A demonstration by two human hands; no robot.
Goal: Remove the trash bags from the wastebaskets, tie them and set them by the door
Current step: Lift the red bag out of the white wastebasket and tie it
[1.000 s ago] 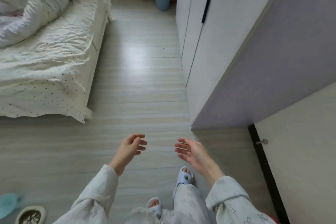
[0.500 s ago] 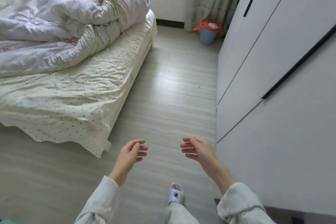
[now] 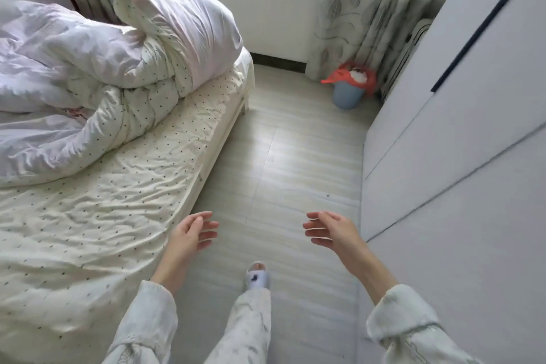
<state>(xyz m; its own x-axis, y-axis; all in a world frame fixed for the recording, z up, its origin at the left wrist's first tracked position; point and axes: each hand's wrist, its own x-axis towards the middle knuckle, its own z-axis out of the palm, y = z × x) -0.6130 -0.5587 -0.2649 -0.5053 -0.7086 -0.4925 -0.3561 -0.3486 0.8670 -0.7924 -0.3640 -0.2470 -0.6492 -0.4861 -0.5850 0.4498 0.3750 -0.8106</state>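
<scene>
My left hand (image 3: pixel 189 233) and right hand (image 3: pixel 331 232) hung empty, fingers loose, well apart from the blue wastebasket (image 3: pixel 348 94) lined with a red trash bag (image 3: pixel 339 75).

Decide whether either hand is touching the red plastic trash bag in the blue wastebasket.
Apart. The head view shows bare floor between both hands, left and right, and the red plastic trash bag.
</scene>
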